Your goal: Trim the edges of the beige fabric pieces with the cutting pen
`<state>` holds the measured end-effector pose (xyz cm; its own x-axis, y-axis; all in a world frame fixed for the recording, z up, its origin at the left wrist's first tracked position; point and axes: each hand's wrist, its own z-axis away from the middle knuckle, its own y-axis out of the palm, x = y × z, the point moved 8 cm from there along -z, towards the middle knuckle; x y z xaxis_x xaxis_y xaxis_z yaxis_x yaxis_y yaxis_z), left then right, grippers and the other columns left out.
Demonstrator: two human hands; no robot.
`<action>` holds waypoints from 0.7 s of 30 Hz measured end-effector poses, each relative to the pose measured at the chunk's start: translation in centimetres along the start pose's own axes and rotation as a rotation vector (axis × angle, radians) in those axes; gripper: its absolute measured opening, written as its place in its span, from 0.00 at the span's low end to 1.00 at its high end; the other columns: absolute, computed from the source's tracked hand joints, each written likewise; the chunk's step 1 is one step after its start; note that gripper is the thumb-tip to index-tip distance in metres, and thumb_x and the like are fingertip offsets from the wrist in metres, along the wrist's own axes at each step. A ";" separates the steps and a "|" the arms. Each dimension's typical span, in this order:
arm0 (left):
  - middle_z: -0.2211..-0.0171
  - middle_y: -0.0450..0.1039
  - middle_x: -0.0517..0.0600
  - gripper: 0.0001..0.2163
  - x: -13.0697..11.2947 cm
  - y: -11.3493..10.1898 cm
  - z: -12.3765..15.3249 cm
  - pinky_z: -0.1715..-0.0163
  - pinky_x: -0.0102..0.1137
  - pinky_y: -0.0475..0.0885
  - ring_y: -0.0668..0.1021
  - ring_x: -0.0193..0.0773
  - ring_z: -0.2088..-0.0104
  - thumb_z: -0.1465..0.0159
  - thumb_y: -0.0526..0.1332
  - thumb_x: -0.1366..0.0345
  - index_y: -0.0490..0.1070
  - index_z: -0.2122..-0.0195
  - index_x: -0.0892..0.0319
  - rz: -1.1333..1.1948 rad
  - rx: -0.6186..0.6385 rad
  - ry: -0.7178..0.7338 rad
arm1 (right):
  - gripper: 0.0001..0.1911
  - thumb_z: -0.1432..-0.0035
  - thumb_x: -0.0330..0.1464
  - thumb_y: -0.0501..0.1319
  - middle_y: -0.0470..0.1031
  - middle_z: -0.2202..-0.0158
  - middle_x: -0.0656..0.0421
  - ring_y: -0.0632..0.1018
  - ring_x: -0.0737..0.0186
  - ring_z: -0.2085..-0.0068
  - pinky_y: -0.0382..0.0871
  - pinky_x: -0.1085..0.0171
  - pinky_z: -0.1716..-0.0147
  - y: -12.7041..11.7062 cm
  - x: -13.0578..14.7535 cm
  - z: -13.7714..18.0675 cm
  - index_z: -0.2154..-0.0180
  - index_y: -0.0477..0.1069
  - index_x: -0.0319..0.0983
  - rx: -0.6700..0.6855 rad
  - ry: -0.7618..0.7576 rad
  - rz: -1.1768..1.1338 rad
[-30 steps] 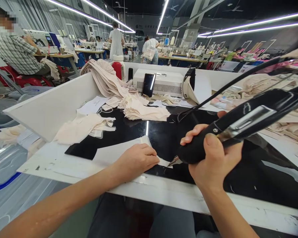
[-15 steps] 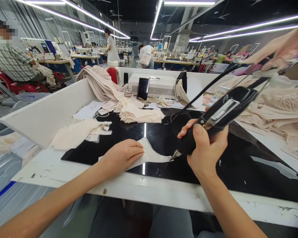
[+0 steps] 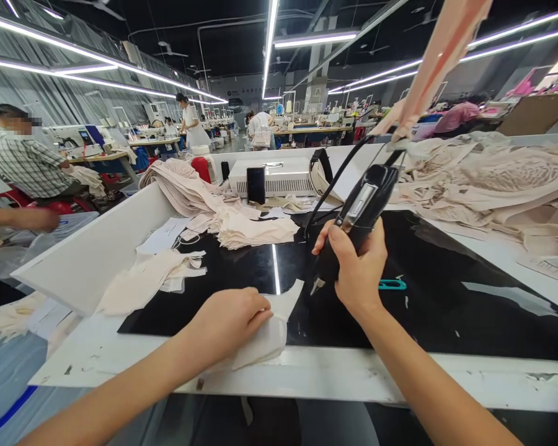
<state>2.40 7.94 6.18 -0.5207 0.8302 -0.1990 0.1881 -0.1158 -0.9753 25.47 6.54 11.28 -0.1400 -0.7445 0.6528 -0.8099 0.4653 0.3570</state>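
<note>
Two grips: left fingers (image 3: 258,308) pinch soft beige fabric (image 3: 286,303), right fingers (image 3: 340,240) clench a glossy black tapered cutter (image 3: 363,201).

Works bare-handed: left hand (image 3: 227,322) and right hand (image 3: 356,272) uncovered, forearms bare right to the lower edge of view. Shows nails short and plain, as seen on the right thumb. Wears dark grey trousers (image 3: 328,427), glimpsed below the table's (image 3: 307,371) near edge, smooth cloth, seam and pockets too dim to tell.

Pale fabric piece (image 3: 284,302) partly under left hand (image 3: 227,322); co-worker's arm (image 3: 18,218) beyond left edge.
</note>
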 end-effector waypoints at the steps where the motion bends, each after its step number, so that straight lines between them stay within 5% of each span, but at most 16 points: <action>1: 0.57 0.86 0.50 0.07 0.1 -0.3 -0.8 0.58 0.35 0.80 0.89 0.46 0.58 0.17 0.67 0.67 0.85 0.53 0.56 -0.012 -0.014 0.035 | 0.21 0.38 0.49 0.82 0.81 0.68 0.66 0.77 0.60 0.75 0.79 0.57 0.76 0.1 0.0 0.1 0.56 0.74 0.50 -0.004 0.004 -0.001; 3: 0.49 0.88 0.54 0.03 0.0 -0.7 -2.6 0.45 0.39 0.83 0.89 0.49 0.46 0.18 0.70 0.67 0.83 0.47 0.57 0.038 -0.037 0.158 | 0.22 0.38 0.49 0.81 0.81 0.67 0.67 0.78 0.61 0.75 0.79 0.59 0.76 0.2 -0.1 0.3 0.56 0.74 0.49 -0.016 0.021 -0.002; 8: 0.35 0.84 0.61 0.19 0.4 0.3 -5.8 0.30 0.45 0.80 0.84 0.52 0.32 0.23 0.77 0.64 0.77 0.34 0.57 0.265 0.048 0.345 | 0.21 0.39 0.47 0.82 0.81 0.68 0.68 0.79 0.62 0.74 0.81 0.61 0.75 0.9 -0.4 0.7 0.55 0.74 0.48 -0.014 0.064 -0.040; 16: 0.33 0.83 0.57 0.23 1.7 2.2 -6.6 0.18 0.67 0.63 0.78 0.59 0.23 0.28 0.82 0.58 0.78 0.37 0.51 0.299 0.238 0.282 | 0.22 0.38 0.48 0.81 0.81 0.66 0.67 0.77 0.65 0.72 0.83 0.62 0.72 1.9 -0.9 1.6 0.53 0.75 0.47 -0.014 0.128 -0.044; 21: 0.36 0.83 0.56 0.19 2.1 2.3 -6.1 0.17 0.69 0.59 0.80 0.56 0.26 0.25 0.79 0.56 0.78 0.38 0.51 0.264 0.262 0.266 | 0.22 0.38 0.49 0.81 0.80 0.67 0.66 0.77 0.63 0.72 0.81 0.60 0.73 2.5 -1.1 1.9 0.55 0.75 0.48 -0.011 0.129 -0.049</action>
<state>6.87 12.76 4.09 -0.2449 0.8608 -0.4461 0.0511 -0.4480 -0.8926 22.52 7.62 10.16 -0.0260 -0.6990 0.7146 -0.8078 0.4358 0.3969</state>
